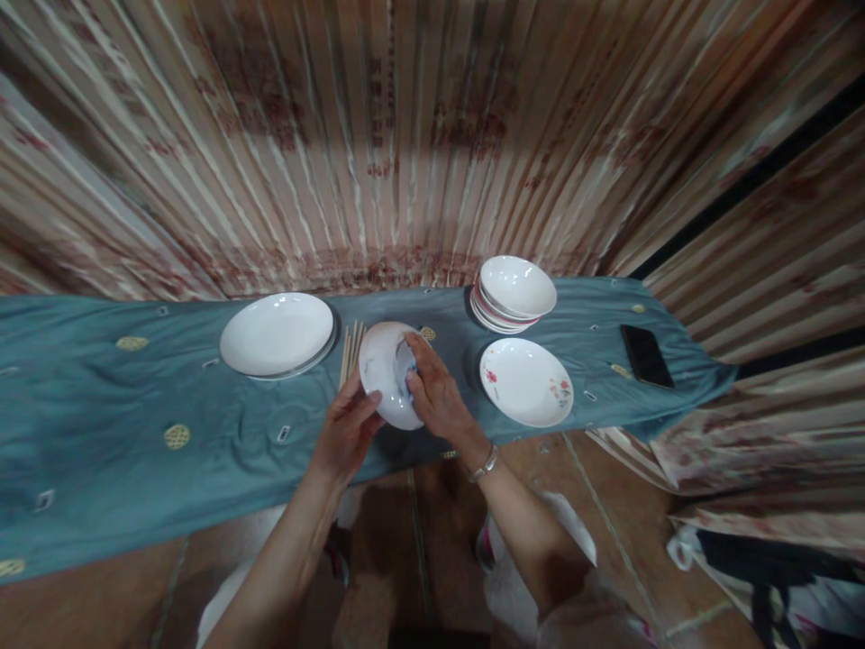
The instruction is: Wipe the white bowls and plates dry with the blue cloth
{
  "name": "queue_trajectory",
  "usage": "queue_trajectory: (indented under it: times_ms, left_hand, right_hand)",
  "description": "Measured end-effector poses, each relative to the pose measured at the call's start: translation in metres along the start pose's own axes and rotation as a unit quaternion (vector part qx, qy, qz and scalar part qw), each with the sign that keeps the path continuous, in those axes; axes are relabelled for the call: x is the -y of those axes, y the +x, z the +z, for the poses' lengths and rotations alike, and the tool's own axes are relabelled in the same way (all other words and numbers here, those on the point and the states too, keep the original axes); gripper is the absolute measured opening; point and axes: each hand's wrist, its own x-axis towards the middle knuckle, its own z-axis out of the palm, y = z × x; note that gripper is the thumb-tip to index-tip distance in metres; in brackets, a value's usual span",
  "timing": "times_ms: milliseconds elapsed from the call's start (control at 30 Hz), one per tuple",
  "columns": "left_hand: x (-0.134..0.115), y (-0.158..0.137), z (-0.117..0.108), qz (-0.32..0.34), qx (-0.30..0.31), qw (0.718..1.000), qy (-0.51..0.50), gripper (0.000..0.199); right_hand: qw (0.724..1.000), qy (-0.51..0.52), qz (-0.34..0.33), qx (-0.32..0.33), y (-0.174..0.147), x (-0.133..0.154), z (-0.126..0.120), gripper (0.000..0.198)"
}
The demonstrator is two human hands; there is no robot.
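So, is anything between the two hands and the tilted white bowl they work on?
No. The left hand grips the tilted white bowl at its lower rim, and the right hand rests directly on it. The wooden chopsticks lie behind, apart.

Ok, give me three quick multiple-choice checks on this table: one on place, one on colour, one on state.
1. Where does the black phone lie?
A. on the cloth's right end
B. on the floor
C. inside a bowl

2. What colour is the cloth?
A. red
B. teal blue
C. yellow

3. How is the tilted bowl held?
A. flat on the cloth, untouched
B. by both hands
C. by one hand only

Answers: 1 A, it lies right of the flowered plate. 2 B, teal with small gold patches. 3 B, the left hand supports its lower rim while the right hand reaches into it.
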Motion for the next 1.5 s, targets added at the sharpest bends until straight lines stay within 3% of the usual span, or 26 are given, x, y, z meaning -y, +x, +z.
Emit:
queue_trajectory:
  times_ms: [367,1033,1500]
  left_hand:
    - [-0.002,0.000,0.003,0.003,-0.001,1.000,-0.001,0.056]
    - [-0.001,0.005,-0.002,0.003,-0.016,1.000,0.004,0.049]
    - [-0.002,0.005,-0.003,0.009,-0.003,1.000,0.006,0.047]
  right_hand:
    - [0.998,-0.063,0.021,-0.012,-0.009,-0.010,-0.005,0.055]
    - [0.996,-0.075,0.030,-0.021,-0.030,-0.010,-0.012,0.049]
    - [0.991,-0.051,0.085,-0.089,-0.038,-0.004,-0.009,0.048]
